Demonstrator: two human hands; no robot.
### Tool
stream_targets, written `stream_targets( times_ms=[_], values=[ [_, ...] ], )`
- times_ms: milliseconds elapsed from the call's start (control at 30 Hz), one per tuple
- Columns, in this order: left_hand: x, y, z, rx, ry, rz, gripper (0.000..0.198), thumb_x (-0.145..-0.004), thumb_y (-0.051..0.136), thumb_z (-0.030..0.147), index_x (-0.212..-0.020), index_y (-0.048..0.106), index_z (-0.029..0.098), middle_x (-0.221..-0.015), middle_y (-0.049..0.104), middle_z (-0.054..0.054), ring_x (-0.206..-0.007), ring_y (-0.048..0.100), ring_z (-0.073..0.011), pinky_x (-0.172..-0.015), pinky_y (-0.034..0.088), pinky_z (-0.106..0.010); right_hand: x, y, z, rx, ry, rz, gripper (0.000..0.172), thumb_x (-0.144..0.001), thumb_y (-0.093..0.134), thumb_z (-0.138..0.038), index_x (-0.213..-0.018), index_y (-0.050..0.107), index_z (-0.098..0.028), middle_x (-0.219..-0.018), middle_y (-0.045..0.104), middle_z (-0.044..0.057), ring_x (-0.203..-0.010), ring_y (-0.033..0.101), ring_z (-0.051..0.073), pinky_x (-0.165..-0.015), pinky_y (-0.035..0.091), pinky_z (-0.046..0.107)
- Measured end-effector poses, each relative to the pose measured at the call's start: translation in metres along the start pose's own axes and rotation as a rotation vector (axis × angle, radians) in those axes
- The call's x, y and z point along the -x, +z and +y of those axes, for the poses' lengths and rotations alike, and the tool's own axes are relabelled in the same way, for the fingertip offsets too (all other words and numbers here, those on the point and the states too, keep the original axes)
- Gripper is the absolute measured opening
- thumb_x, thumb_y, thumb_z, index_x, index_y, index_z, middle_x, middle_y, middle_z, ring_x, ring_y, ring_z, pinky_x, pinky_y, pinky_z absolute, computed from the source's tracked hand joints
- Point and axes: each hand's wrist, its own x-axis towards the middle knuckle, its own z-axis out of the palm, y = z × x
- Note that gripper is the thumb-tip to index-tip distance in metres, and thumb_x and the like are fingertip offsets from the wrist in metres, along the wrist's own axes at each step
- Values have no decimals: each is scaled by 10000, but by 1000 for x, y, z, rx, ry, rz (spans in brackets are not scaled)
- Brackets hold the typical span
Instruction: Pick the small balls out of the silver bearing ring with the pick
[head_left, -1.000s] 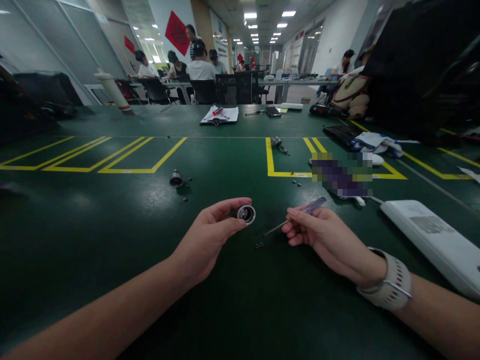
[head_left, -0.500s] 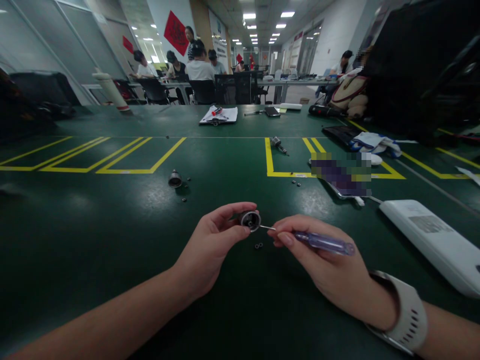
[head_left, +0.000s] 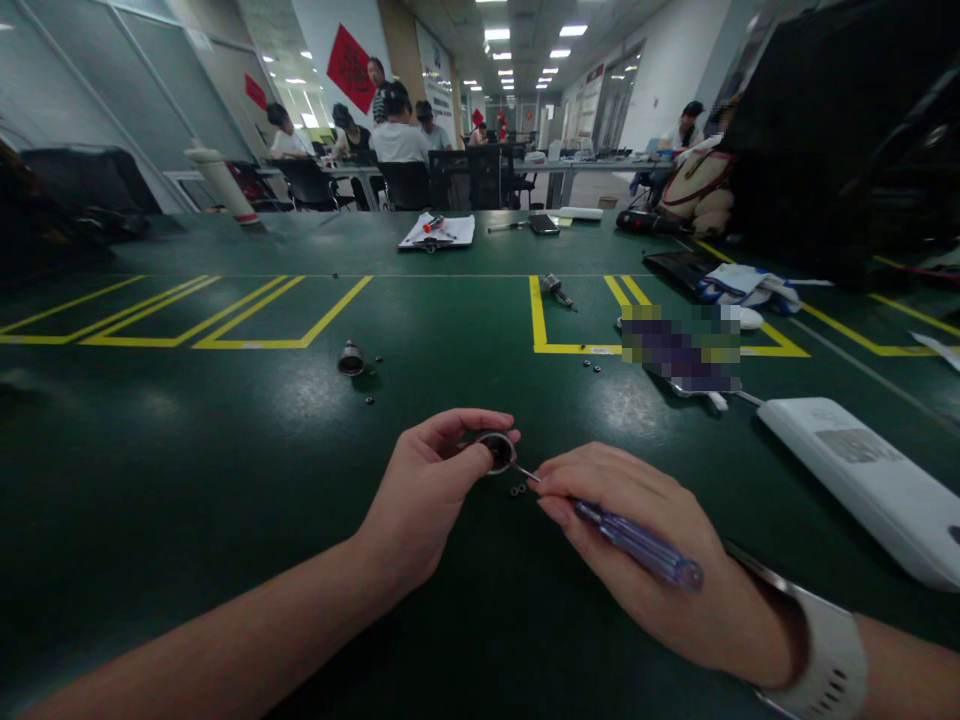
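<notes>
A round, hollow metal housing (head_left: 507, 441) is gripped between the fingers and thumb of my left hand (head_left: 427, 480), its opening facing me. The left thumb lies over the rim and partly covers the inside. My right hand (head_left: 637, 540) is closed round a screwdriver (head_left: 637, 545) with a clear purple handle. The driver's thin shaft reaches the housing's right rim; whether its tip is inside I cannot tell. Two small dark nuts or rings (head_left: 517, 490) lie on the green table just below the housing. A similar cup-shaped metal part (head_left: 350, 358) stands farther left, small rings beside it.
A metal part with a shaft (head_left: 556, 291) lies inside yellow tape at the back. To the right are a blurred phone (head_left: 679, 355), a white power bank (head_left: 862, 485) and a glove (head_left: 750, 287). A clipboard (head_left: 436, 232) lies farther off. People sit in the background.
My right hand has lowered slightly and the screwdriver's handle now slants more downward. My left thumb has moved farther over the housing's opening, and the housing has tilted a little.
</notes>
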Motion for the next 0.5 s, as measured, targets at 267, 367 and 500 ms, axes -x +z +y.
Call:
stream_targets(
  times_ms=[267,367,500],
  values=[
    [-5,-2,-3,-16,-2,18,151,-667,670,100,-797,699,170,-845,717,-41,-828,664,-181,-788,504,-304,-1,0,6,-225,263,221,85,-874,550,-244,-844,624,-215,-817,680,27,-764,636,159,-677,515,293],
    [-6,-5,-2,-32,-17,18,152,-678,677,116,-818,693,171,-873,711,-40,-860,661,-187,-828,498,-323,-3,-1,21,-493,498,260,150,-852,581,-342,-813,616,-202,-724,665,8,-701,636,153,-662,518,295],
    [-6,-8,0,-35,-35,-39,218,-670,700,142,-882,687,188,-932,702,-37,-911,646,-196,-893,469,-354,-4,-1,38,-554,664,116,223,-831,596,-394,-801,610,-173,-701,654,13,-662,628,151,-659,504,305]
  ],
)
